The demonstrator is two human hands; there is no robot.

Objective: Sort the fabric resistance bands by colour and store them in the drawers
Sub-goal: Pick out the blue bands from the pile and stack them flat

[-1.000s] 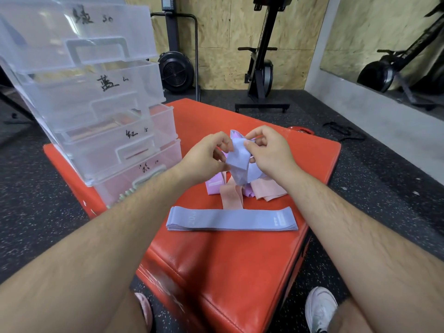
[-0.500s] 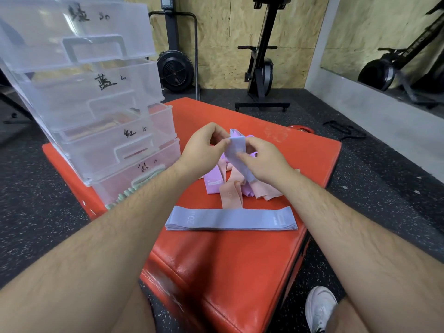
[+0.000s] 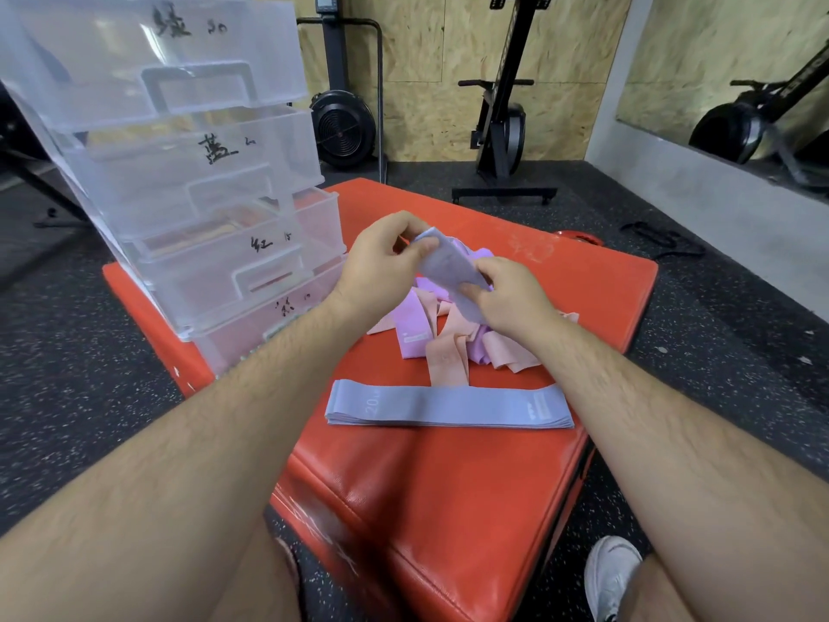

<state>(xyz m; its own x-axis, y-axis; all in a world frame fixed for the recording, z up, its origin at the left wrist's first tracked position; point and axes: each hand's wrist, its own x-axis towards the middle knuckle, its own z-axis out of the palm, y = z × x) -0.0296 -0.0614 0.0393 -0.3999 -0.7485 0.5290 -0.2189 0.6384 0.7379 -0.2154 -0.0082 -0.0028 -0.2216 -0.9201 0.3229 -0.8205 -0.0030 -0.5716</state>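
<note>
A: Item 1, hands?
B: L hand (image 3: 381, 262): fingers curled, thumb and fingertips pinching the upper end of a blue-grey band (image 3: 448, 267). R hand (image 3: 511, 294): fingers curled too, pinching the same band's lower end. Band is stretched slantwise btwn the two, held up off the surface.

A: Item 2, other bands?
B: Flat stack (image 3: 448, 408) of blue-grey bands, laid lengthwise near the front edge of the red pad (image 3: 448, 509), "20" printed at its left end. Behind it, a loose heap (image 3: 430, 343) of peach and lilac bands, tangled, directly under the hands. One peach strip touches the stack's back edge.

A: Item 3, storage?
B: Clear plastic drawer unit (image 3: 179, 172), 4 drawers, on the pad's left side, just beside the heap. Each front has a handwritten label in black marker. 3rd from top juts out past the one above. Contents are hazy through the plastic: peach tones in the 3rd, pinkish in the bottom, can't tell more.

A: Misc?
B: White shoe (image 3: 612, 572) on speckled floor, lower right. Exercise bike (image 3: 502, 119) by the board wall at the back.
</note>
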